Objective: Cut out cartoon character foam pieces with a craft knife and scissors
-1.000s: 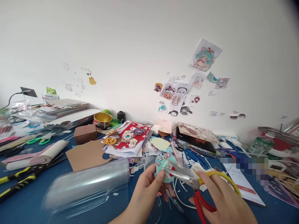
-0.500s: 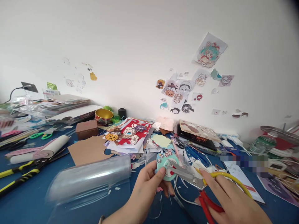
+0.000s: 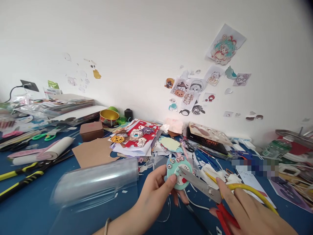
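Note:
My left hand (image 3: pixel 153 192) pinches a small teal cartoon cutout (image 3: pixel 176 171) with a pink bow, thumb on its front, held above the blue table (image 3: pixel 29 212). My right hand (image 3: pixel 246 212) grips scissors (image 3: pixel 210 192) with a yellow upper loop and a red lower loop. The steel blades point left and their tips sit on the cutout's face, slightly parted. A thin white paper strip (image 3: pixel 195 204) curls below the cutout.
A roll of clear film (image 3: pixel 95 184) lies left of my hands. Brown card (image 3: pixel 94 152), a pile of printed stickers (image 3: pixel 137 138), a gold tin (image 3: pixel 109 117), yellow-handled shears (image 3: pixel 22 179) and green scissors (image 3: pixel 44 137) crowd the table. Stickers (image 3: pixel 190 96) dot the white wall.
The view has drifted down and left, so the wall stickers sit higher and further right. My hands, the cutout and the scissors have shifted a little right; the blades stay on the cutout.

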A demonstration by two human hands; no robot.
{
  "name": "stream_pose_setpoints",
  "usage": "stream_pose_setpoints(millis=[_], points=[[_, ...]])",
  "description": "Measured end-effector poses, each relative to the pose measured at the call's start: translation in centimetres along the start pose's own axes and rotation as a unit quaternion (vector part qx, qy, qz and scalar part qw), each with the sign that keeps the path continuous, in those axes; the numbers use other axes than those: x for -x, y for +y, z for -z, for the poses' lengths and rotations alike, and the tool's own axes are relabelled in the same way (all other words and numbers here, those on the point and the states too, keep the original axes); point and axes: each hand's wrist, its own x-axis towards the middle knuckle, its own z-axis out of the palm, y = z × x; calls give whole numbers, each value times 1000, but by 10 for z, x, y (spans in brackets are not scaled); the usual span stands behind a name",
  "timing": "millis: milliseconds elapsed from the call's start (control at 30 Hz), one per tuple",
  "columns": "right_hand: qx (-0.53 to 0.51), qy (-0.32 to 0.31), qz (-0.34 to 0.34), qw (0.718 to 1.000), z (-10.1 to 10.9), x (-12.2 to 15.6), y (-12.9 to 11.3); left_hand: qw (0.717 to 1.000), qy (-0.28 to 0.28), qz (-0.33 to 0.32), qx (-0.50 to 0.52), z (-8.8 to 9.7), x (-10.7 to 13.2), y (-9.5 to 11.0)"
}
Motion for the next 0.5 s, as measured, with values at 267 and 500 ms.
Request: stream_pose_setpoints(millis=[267, 500], points=[[-15, -30, -21, 999, 1, 10, 1, 1000, 7, 12, -1, -2, -1, 6], [-50, -49, -81, 994, 3, 6, 9, 999, 40, 7, -14, 1, 1, 2]])
